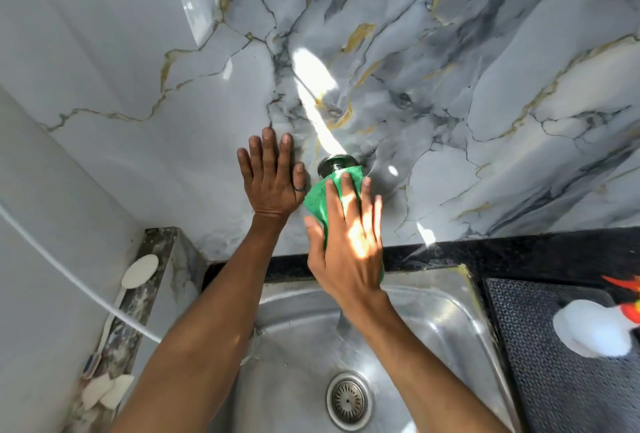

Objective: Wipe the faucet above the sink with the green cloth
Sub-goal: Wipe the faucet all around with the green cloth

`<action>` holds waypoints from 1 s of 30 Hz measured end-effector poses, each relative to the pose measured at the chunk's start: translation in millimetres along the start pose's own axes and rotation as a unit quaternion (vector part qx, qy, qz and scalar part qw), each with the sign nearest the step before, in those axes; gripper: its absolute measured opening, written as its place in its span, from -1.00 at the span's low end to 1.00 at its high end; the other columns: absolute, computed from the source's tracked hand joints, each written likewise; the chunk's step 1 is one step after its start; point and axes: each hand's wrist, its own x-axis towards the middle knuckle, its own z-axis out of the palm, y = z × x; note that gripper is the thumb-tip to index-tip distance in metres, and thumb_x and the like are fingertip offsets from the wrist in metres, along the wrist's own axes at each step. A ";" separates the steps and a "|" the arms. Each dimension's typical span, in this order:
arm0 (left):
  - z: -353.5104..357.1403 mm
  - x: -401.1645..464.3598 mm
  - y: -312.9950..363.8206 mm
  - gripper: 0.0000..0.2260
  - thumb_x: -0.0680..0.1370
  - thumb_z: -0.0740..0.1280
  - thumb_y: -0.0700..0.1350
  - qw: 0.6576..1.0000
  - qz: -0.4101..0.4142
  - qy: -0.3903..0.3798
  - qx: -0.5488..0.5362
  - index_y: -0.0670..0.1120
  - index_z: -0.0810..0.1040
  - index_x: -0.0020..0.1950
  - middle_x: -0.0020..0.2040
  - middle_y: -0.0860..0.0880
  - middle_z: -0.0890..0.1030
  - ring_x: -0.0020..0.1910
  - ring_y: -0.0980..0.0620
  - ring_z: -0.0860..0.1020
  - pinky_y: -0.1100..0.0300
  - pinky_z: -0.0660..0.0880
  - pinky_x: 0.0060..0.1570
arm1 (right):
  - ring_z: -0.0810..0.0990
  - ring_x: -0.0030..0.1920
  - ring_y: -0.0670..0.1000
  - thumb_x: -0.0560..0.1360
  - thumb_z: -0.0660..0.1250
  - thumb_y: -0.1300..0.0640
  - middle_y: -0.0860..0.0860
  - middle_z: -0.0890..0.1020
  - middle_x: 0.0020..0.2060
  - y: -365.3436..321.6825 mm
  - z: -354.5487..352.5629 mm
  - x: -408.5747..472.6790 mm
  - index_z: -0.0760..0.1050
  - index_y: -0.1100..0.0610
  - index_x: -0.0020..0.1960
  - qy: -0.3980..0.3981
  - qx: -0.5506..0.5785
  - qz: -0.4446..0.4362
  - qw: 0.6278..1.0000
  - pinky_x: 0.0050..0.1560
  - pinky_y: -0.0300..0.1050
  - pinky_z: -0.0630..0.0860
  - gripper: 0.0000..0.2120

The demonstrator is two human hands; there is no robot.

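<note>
A chrome faucet (332, 165) comes out of the marble-patterned wall above a steel sink (450, 314). Only its round base plate shows; the rest is wrapped in the green cloth (318, 200). My right hand (349, 238) lies over the cloth and grips the faucet through it. My left hand (272, 176) is pressed flat on the wall just left of the faucet, fingers spread, a ring on one finger, holding nothing.
The sink drain (348, 399) lies below. A black counter with a dark patterned mat (540, 346) and a white object (592, 328) is at the right. A narrow ledge at the left carries a white oval piece (140, 270) and a brush. A white hose (69, 276) crosses the left wall.
</note>
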 end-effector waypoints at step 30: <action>3.3 -9.3 -5.2 -0.42 0.69 0.09 0.04 1.000 0.008 0.002 -0.002 -0.04 0.08 0.70 0.73 -0.06 -0.04 0.72 -0.09 -0.07 -0.11 -0.10 0.69 | 0.50 0.45 0.34 0.66 0.35 0.09 0.16 0.49 0.47 32.3 64.3 -27.4 0.40 0.19 0.51 0.251 0.009 -0.097 0.963 0.31 0.16 0.59 -0.54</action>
